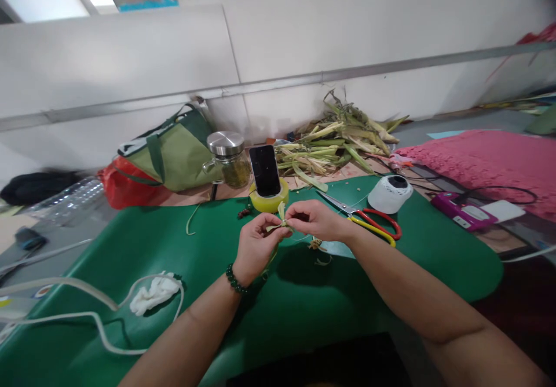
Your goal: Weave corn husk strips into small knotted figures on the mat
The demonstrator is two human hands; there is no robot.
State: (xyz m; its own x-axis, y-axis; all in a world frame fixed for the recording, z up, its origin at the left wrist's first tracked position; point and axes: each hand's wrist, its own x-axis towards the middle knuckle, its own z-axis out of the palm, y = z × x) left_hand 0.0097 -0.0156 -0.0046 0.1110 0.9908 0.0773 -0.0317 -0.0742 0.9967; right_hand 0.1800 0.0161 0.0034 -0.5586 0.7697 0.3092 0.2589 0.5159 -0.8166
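Observation:
Both hands meet over the green mat (182, 271), pinching a small piece of pale green husk (282, 216) tied into a little bundle. My left hand (257, 245), with a dark green bead bracelet (234, 280) at the wrist, grips it from the left, fingers closed. From the right, my right hand (315, 219) pinches the same piece at thumb and fingertips. A thin pale thread trails from the bundle toward the white thread spool (390, 194). Scissors (373, 225) with red and yellow handles lie beside my right forearm. Small husk scraps (316, 244) rest below my right hand.
A phone (264, 171) leans in a yellow tape roll (269, 199). Behind are a glass jar (232, 167), a green bag (178, 158) and piled corn husks (343, 132). Crumpled tissue (156, 294) and white cable (102, 329) lie left; a purple power strip (463, 210) lies right.

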